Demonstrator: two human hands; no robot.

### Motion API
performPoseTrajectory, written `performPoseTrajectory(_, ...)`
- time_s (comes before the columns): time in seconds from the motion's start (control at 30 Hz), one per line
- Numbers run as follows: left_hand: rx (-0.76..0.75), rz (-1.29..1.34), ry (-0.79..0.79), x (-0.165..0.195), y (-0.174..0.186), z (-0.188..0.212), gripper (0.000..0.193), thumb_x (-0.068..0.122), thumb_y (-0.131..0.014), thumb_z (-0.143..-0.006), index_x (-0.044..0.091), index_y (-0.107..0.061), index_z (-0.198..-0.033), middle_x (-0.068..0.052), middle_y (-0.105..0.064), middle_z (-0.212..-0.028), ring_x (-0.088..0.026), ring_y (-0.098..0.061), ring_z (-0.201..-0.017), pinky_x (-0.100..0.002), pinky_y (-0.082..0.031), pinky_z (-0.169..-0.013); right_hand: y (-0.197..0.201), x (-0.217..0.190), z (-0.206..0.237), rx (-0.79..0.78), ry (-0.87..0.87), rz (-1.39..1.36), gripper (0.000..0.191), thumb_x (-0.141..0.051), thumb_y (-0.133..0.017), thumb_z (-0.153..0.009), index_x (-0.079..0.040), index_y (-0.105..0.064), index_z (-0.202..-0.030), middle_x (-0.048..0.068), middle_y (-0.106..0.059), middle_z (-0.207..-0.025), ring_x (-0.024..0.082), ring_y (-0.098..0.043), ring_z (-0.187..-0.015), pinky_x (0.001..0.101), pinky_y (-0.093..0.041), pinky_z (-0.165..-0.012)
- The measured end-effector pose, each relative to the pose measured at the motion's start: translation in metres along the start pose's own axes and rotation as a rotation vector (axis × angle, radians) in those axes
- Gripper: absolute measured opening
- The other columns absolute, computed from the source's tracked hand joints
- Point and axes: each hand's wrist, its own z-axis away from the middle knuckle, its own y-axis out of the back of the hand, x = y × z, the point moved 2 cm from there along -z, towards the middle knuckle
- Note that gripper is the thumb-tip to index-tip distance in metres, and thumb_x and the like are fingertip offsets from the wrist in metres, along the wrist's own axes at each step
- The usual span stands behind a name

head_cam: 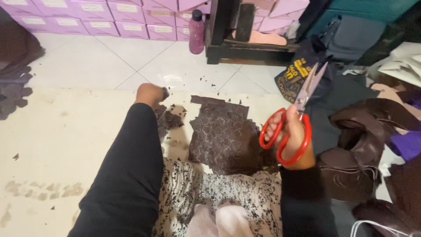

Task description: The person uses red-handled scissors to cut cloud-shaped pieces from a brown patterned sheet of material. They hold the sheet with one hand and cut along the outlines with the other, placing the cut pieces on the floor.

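Flowered black-and-white cloth [210, 193] covers the person's lap at the bottom edge, with both black sleeves reaching out over it. Beyond the lap lies a cream mat [57, 131] spread on a white tiled floor [109, 61], and the mat is dotted with small dark offcuts. A stack of dark brown patterned pieces [219, 131] sits on the mat just ahead of the lap, between the two hands. Rows of lilac boxes [87, 19] line the far wall, a dark purple bottle [196, 31] stands on the tiles before them, and a black wooden stand [237, 44] is just beside the bottle. Brown leather shoe parts [364, 149] are heaped on the right.

The right hand [294, 140] is raised over the right edge of the patterned stack, its fingers threaded through the red handles of a pair of scissors [302, 109]; the blades point up and away, nearly closed. The left hand [151, 94] is stretched forward and pressed down at the far edge of the mat, beside a small pile of dark scraps [169, 118]; whether its fingers grip anything cannot be told.
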Motion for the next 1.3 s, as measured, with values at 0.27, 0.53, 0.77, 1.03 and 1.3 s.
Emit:
performPoseTrajectory(0.27,0.31,0.415,0.525,-0.015,0.112,0.126,0.048,0.02,-0.071,-0.08,0.003,-0.059,-0.123,-0.025,-0.05,-0.139,-0.044,-0.045,-0.132,-0.058,-0.045,-0.092,-0.099,-0.175,0.091,0.091,0.055,0.124,0.048,-0.05,-0.047,-0.105,-0.006,-0.049,-0.086,0.007,-0.051,-0.076,0.02,-0.053,-0.069,0.0353,-0.046,-0.063)
performPoseTrajectory(0.53,0.103,0.45,0.181,0.09,-0.034,0.12,0.049,0.033,-0.073,-0.087,0.009,-0.064,-0.129,-0.024,-0.06,-0.132,-0.041,-0.061,-0.121,-0.05,-0.051,-0.101,-0.079,-0.184,0.103,0.213,0.034,0.21,0.048,-0.052,-0.049,-0.104,-0.006,-0.052,-0.089,0.005,-0.054,-0.08,0.017,-0.055,-0.071,0.0327,-0.047,-0.066)
performPoseTrajectory(0.77,0.135,0.519,0.044,0.15,-0.141,0.164,0.062,0.026,-0.075,-0.084,0.004,-0.055,-0.139,-0.025,-0.051,-0.144,-0.043,-0.052,-0.129,-0.049,-0.046,-0.105,-0.047,-0.186,0.107,0.175,0.066,0.239,0.047,-0.049,-0.054,-0.109,-0.004,-0.052,-0.095,0.007,-0.054,-0.088,0.018,-0.055,-0.078,0.0331,-0.048,-0.071)
performPoseTrajectory(1.03,0.125,0.484,-0.064,0.162,-0.11,0.077,0.073,0.033,-0.085,-0.08,0.006,-0.054,-0.141,-0.027,-0.039,-0.152,-0.046,-0.042,-0.134,-0.051,-0.038,-0.109,-0.026,-0.158,0.07,0.19,-0.151,0.434,0.054,-0.055,-0.057,-0.101,-0.002,-0.057,-0.094,0.009,-0.057,-0.083,0.02,-0.058,-0.074,0.0342,-0.048,-0.068)
performPoseTrajectory(1.3,0.154,0.547,-0.065,0.156,-0.12,0.069,0.061,0.023,-0.086,-0.07,0.011,-0.068,-0.127,-0.019,-0.061,-0.132,-0.04,-0.056,-0.123,-0.046,-0.046,-0.105,-0.035,-0.157,0.059,0.114,-0.188,0.564,0.066,-0.066,-0.05,-0.097,-0.001,-0.056,-0.091,0.008,-0.058,-0.08,0.018,-0.056,-0.074,0.0325,-0.046,-0.069)
